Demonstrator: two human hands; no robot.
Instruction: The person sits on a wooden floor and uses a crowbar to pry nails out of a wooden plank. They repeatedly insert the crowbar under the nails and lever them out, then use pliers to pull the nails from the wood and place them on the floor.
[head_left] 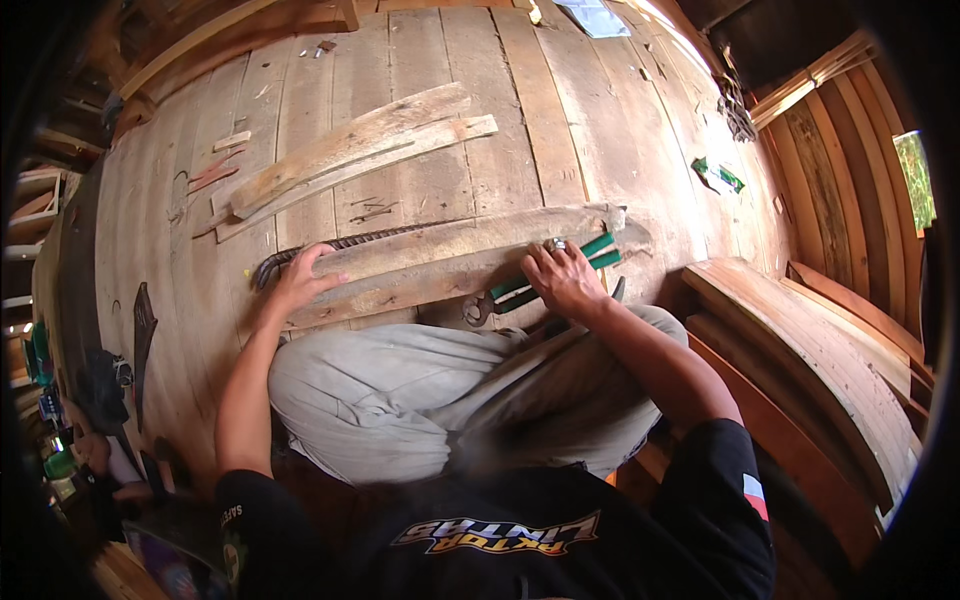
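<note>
Weathered wooden plank [450, 262]: flat across plank floor [420, 110], just ahead of bent knees in grey trousers [400, 385]. Left hand [297, 281]: spread, palm down on plank's left end, clasping nothing, beside hooked end of ribbed steel bar [330, 245] along plank's far edge. Right hand [562, 280]: fingers curled over green-handled pincers [540, 280] on plank's right part, jaws toward knees; firmness of grasp impossible to tell. Beyond: two loose boards [350, 160], overlapping, slanted. Far right: small green item [718, 176]. Right: stack of curved boards [810, 350].
</note>
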